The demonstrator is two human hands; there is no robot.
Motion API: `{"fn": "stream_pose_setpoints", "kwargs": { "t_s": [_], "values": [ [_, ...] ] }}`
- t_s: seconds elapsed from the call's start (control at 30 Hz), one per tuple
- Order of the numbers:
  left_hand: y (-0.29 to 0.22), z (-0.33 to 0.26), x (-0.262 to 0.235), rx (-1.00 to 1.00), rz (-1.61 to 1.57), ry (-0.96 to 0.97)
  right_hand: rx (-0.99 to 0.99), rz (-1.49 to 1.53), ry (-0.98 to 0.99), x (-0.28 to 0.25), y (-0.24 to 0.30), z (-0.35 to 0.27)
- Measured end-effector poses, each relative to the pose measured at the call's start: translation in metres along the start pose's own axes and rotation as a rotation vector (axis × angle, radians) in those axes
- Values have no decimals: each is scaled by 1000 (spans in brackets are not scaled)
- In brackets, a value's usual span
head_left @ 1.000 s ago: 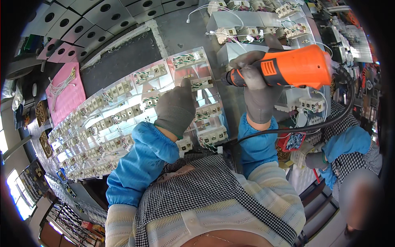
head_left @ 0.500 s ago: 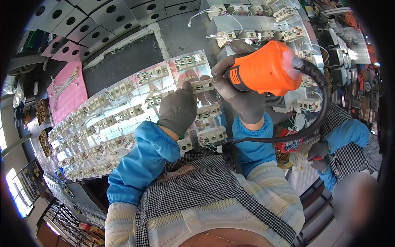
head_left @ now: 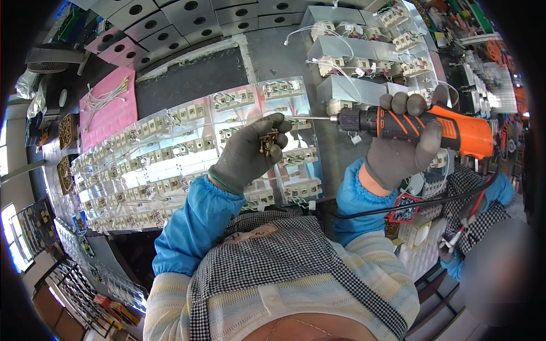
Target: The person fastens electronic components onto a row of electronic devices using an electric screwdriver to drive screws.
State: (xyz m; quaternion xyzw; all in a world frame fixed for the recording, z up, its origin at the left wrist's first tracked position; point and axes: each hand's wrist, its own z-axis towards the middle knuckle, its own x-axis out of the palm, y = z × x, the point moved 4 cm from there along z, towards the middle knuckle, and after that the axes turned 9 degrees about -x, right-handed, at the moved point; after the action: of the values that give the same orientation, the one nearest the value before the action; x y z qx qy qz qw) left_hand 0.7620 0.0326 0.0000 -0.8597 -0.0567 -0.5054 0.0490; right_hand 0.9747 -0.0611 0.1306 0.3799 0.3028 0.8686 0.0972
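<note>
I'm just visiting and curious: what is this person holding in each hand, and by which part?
The right hand grips an orange electric screwdriver around its body. The left hand holds small brass screws in its fingertips, at the bit's tip.

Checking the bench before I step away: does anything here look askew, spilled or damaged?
Nothing stands out. The white terminal blocks lie in even rows on the shiny trays. The left hand pinches small brass screws at the bit of the orange electric screwdriver, gripped by the right hand. No spills or breakage show.
</note>
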Motion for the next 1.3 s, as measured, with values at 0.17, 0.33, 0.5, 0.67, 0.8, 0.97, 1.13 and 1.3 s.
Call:
{"fn": "stream_pose_setpoints", "kwargs": {
  "t_s": [0.17, 0.33, 0.5, 0.67, 0.8, 0.97, 1.13, 1.3],
  "values": [
    [4, -9, -9, 22, 161, -23, 19, -58, -96, 5, 4, -12],
    [3, -20, 1, 152, 541, -208, 32, -18, -59, 11, 4, -15],
    [3, -24, 22, 613, 1306, -404, 84, 33, 29, 29, 10, -20],
    [4, -27, 36, 650, 1593, -494, 112, -61, 136, 39, 8, -24],
    [4, -31, 39, 645, 1660, -562, 109, -112, 152, 35, 10, -25],
    [5, -30, 34, 779, 1837, -606, 100, -25, 149, 38, 8, -25],
    [8, -36, 41, 966, 1951, -697, 89, 75, 96, 45, 7, -27],
    [7, -36, 35, 725, 1953, -724, 132, -190, -22, 40, 1, -32]
  ]
}}
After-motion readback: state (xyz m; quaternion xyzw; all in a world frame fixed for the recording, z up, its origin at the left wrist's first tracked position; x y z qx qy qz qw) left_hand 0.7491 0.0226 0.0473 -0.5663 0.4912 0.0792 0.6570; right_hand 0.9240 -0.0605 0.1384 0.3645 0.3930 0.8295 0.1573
